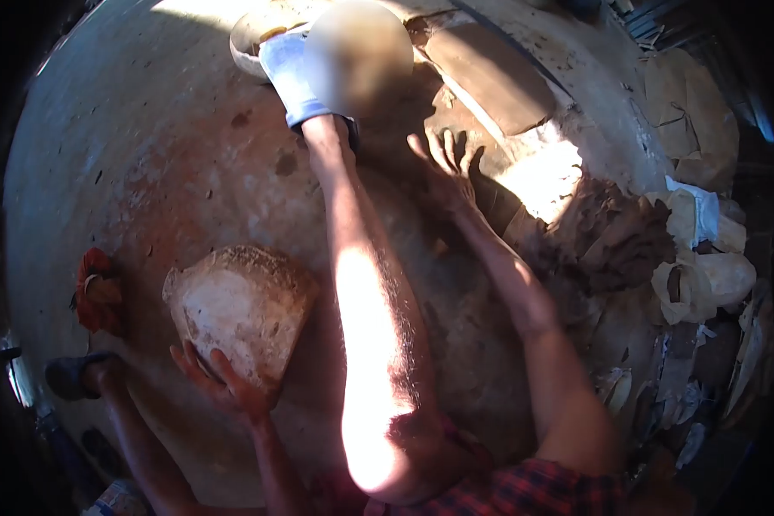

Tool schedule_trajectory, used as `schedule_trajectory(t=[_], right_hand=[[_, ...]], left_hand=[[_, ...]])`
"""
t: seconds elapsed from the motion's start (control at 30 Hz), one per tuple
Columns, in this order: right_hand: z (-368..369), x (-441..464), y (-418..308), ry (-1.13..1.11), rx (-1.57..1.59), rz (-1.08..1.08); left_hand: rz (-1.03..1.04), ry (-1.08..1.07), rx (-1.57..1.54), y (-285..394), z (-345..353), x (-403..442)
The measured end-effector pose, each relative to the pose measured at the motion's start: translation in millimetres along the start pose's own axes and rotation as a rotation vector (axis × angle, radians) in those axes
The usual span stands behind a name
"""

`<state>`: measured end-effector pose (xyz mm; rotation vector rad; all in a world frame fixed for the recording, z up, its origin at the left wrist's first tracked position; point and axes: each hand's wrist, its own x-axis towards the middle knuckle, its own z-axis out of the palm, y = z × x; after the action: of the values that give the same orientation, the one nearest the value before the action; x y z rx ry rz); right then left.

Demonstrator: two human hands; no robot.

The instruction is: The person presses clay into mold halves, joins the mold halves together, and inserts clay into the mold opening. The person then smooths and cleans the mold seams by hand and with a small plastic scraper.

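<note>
Left hand at pale slab, right hand open over floor

The left hand (219, 378) is open, fingers spread against the near edge of a pale slab (236, 314); a firm grip cannot be confirmed. The slab lies just beyond that hand: fan-shaped, blotched off-white, with a rough, brown, crusted far rim. The right hand (445, 168) is open, fingers apart, palm contact unclear in shadow. Near its forearm sits a dark brown, folded, crumpled mass (615, 236); beyond the fingers, a smooth brown block (490, 77), partly sunlit.

A blurred disc hides the area beside the blue covering (294, 73) at the end of the outstretched bare leg (374, 318). A bowl (248, 53) is partly covered there. Glare washes out detail near the right hand.

The floor (129, 146) is worn and stained reddish. Left of the slab, a red cloth (101, 292); far right, torn pale wrappings (705, 279). Outer margins are dark.
</note>
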<state>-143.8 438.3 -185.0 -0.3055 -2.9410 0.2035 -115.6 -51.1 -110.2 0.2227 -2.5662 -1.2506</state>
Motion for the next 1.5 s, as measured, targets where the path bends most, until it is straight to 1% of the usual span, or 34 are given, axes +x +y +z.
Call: schedule_trajectory(t=[0.03, 0.07, 0.1, 0.13, 0.17, 0.2, 0.27, 0.3, 0.33, 0.4, 0.43, 0.47, 0.53, 0.57, 0.6, 0.67, 0.7, 0.73, 0.8, 0.83, 0.87, 0.93, 0.97, 1.0, 1.07, 1.13, 1.17, 1.2, 1.27, 1.3, 1.4, 1.43, 1.47, 1.5], right_hand=[[5, 8, 5, 0.037, -0.054, -0.035], [8, 6, 13, -0.008, -0.038, -0.079], [2, 5, 13, 0.047, -0.009, -0.005], [-3, 13, 16, 0.116, 0.018, 0.063], [-7, 20, 26, 0.324, 0.000, -0.022], [-16, 20, 28, 0.348, 0.009, -0.036], [9, 12, 33, -0.007, -0.215, 0.051], [16, 16, 42, 0.058, -0.202, -0.027], [17, 13, 43, 0.056, -0.201, -0.032], [12, 25, 60, 0.236, -0.076, 0.116], [-15, 27, 50, 0.340, 0.017, 0.078], [-18, 27, 51, 0.352, 0.048, 0.072], [13, 26, 65, -0.092, -0.324, 0.125], [17, 25, 70, -0.012, -0.196, 0.034], [9, 28, 66, 0.001, -0.147, 0.030], [-8, 34, 68, 0.162, 0.022, 0.137], [-15, 31, 75, 0.222, 0.024, 0.132], [9, 19, 89, 0.177, 0.012, 0.162], [22, 21, 108, -0.142, -0.277, 0.117], [35, 16, 112, 0.168, -0.252, -0.039], [5, 13, 83, 0.219, -0.057, 0.057], [-7, 3, 59, 0.363, 0.030, 0.022], [20, -16, 54, 0.117, -0.395, 0.046], [13, -21, 50, 0.054, -0.313, -0.005], [1, -20, 41, 0.026, -0.156, 0.040], [-24, -16, 16, 0.258, 0.010, 0.036], [-21, -25, 6, 0.233, -0.009, 0.007], [1, -39, 2, -0.006, -0.123, -0.012], [0, -43, -6, 0.001, 0.050, -0.060], [-6, -44, -14, 0.001, 0.049, -0.055], [-48, -29, -35, 0.189, 0.045, -0.096], [-32, -44, -38, 0.031, -0.009, -0.116], [-25, -51, -42, -0.110, -0.076, -0.140], [-25, -52, -43, -0.036, -0.002, -0.199]], left_hand=[[0.000, 0.013, -0.043, 3, 9, 3], [-0.011, 0.000, -0.064, 4, 6, 0], [0.006, -0.006, 0.002, 4, 5, 0], [0.007, -0.005, -0.015, 8, 12, -1], [-0.022, 0.009, -0.072, 11, 13, -2], [-0.050, 0.022, -0.114, 10, 10, -2], [-0.018, 0.001, -0.048, 11, 5, -1], [0.000, -0.003, -0.026, 12, 10, 3], [0.002, -0.024, 0.020, 11, 3, 0], [-0.015, 0.000, -0.042, 9, 8, -2], [-0.029, 0.003, -0.067, 6, 7, -1], [-0.020, -0.004, -0.048, 5, 4, 1], [-0.012, -0.013, -0.016, 11, 4, -1], [-0.008, 0.002, -0.037, 10, 10, 4], [0.001, -0.011, -0.021, 7, 2, 3], [0.004, -0.018, -0.028, 4, 10, -1], [0.005, -0.014, -0.002, 8, 11, 0], [0.008, -0.021, 0.036, 10, 3, -1], [0.008, 0.001, 0.016, 13, 13, 1], [0.003, -0.008, -0.001, 10, 7, 0], [-0.001, -0.018, -0.018, 8, 5, -1], [0.003, -0.020, 0.004, 11, 7, 1], [0.007, -0.025, 0.016, 12, 3, -1], [0.006, -0.027, 0.005, 11, 6, -2], [-0.015, -0.017, -0.049, 5, 6, -1], [-0.022, -0.013, -0.050, 7, 11, -2], [-0.018, -0.022, -0.033, 6, 4, -2], [-0.010, -0.032, -0.023, 4, -2, -2], [-0.018, -0.012, -0.091, 5, 7, -2], [0.011, -0.007, -0.027, 7, 6, -2], [-0.023, -0.007, -0.078, 8, 7, -2], [-0.024, -0.034, 0.024, 12, 2, -2], [-0.011, -0.045, 0.026, 10, -5, -1], [0.007, -0.024, 0.013, 10, 1, 0]])
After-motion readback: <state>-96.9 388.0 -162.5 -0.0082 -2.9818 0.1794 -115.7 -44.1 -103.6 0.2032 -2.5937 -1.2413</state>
